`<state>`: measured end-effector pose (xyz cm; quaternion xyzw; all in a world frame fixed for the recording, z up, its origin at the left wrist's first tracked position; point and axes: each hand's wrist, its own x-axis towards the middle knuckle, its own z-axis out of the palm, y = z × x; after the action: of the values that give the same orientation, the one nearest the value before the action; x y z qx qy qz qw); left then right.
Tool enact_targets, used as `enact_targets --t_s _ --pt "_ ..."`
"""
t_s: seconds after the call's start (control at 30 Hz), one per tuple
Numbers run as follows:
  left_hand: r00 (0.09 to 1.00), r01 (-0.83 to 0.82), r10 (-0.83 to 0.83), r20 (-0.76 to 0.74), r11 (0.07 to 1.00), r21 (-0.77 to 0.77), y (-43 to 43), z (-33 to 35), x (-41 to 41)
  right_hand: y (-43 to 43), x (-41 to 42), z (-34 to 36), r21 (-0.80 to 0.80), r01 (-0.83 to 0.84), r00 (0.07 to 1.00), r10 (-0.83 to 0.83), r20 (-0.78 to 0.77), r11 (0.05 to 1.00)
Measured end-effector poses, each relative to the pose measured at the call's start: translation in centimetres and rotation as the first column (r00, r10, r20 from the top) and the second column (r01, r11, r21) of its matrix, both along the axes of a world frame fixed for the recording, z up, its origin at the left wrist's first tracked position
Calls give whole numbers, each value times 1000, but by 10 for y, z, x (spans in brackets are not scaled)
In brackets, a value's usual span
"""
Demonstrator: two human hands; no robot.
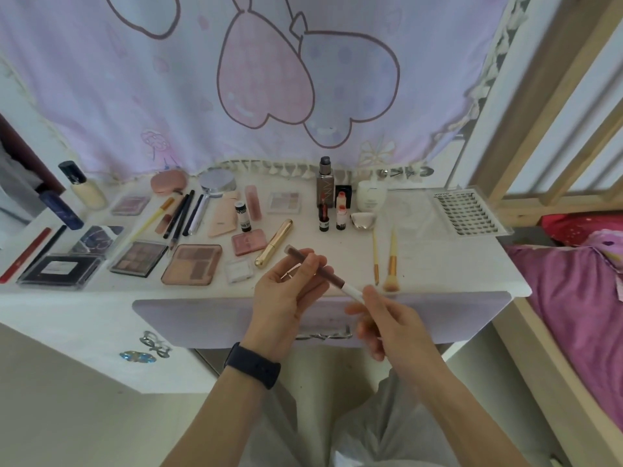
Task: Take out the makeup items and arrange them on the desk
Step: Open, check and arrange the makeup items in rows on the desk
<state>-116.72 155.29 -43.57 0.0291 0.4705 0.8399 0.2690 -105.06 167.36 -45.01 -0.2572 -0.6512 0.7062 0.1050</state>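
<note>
Fingers (312,264) of the left hand (283,298) cover the middle of the brown pencil (333,277); the bed (573,298) is cut by the right edge.

Vertical lettering on dark pump bottle (325,187) — blurred, small print on lash tray (467,210) corner — unreadable

The left hand (286,291) and right hand (387,328) hold a pencil (325,271) over the desk's (438,264) front edge. Left of the grip lie palettes (192,264). Just behind it lies a tube (273,242), and to its right two brushes (392,261). Farther behind stand a bottle (326,183) and lipsticks (341,210), with a lash tray (467,214) behind and to the right.
</note>
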Motion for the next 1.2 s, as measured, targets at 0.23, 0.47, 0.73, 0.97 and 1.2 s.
enact_targets --t_s 0.23,0.47,0.73,0.97,1.2 --pt "999 -38 38 16 999 1 1 0 -1 10 -7 14 170 70 991 -48 -129 983" --pt "999 -48 48 -7 998 -34 0 8 -6 20 -23 21 230 -5 996 26 -90 973" --pt "997 -65 68 41 995 -72 1 15 -12 18 -23 22 481 133 963 3 -271 867" --pt "995 -91 93 30 993 -72 -3 18 -19 28 -26 23 476 157 940 17 -341 865" --pt "994 -106 106 -14 992 -67 -5 24 -28 47 -31 12 891 104 979 114 -171 441"
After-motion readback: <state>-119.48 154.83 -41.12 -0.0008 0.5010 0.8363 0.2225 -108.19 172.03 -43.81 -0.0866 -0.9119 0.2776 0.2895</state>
